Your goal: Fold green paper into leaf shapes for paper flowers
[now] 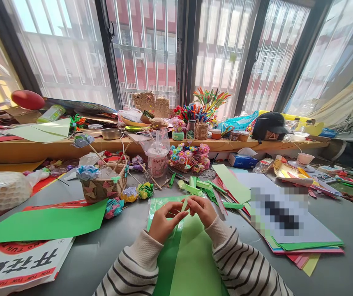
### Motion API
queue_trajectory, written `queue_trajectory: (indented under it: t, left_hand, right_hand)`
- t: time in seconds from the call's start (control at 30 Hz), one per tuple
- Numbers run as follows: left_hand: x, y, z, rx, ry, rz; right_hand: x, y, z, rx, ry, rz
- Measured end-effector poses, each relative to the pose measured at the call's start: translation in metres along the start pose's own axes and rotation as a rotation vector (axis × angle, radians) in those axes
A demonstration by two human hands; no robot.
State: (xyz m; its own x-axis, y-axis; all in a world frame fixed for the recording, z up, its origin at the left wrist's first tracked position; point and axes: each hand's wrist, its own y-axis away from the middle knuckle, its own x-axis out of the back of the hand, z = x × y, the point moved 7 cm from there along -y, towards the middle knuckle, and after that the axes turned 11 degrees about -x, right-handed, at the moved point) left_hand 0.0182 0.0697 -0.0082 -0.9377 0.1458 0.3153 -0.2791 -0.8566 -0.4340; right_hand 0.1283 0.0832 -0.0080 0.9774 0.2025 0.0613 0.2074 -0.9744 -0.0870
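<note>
My left hand (163, 222) and my right hand (202, 209) meet over the grey table, both pinching a narrow light green paper strip (184, 204) between their fingertips. Under them lies a light green paper sheet (194, 255) on top of a darker green sheet (165, 259). Both arms wear striped sleeves. Several folded green strips (194, 188) lie just beyond my hands.
A big green sheet (47, 224) lies at the left. A basket of paper flowers (104, 185) and loose paper balls (145, 190) stand ahead left. A stack of coloured papers (287, 230) sits at the right. A plastic cup (157, 158) and crafts crowd the window ledge.
</note>
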Motion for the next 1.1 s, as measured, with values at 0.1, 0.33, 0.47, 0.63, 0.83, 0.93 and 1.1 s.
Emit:
queue_trajectory:
  t: [0.1,0.33,0.47,0.63,0.83,0.93,1.1]
  left_hand:
    - [0.000,0.000,0.001,-0.008,-0.038,0.000]
    - [-0.001,-0.001,0.002,-0.032,-0.084,0.010]
    - [-0.001,0.000,0.004,-0.055,-0.101,0.016]
    - [-0.002,0.000,0.010,-0.115,-0.166,0.022]
    - [-0.003,-0.001,0.019,-0.134,-0.274,0.057]
    - [-0.002,-0.002,0.021,-0.147,-0.310,0.077]
    - [-0.003,0.000,0.019,-0.153,-0.384,0.065]
  right_hand:
    - [0.001,-0.001,0.001,0.015,0.000,0.010]
    - [0.002,0.001,0.002,0.013,0.109,0.071]
    - [0.002,0.004,0.000,0.016,0.208,0.125]
    - [0.000,0.005,-0.001,0.014,0.255,0.145]
    - [-0.001,0.005,-0.003,0.033,0.282,0.247]
    - [-0.001,0.006,-0.002,0.035,0.292,0.301]
    - [0.000,0.005,0.002,0.037,0.340,0.356]
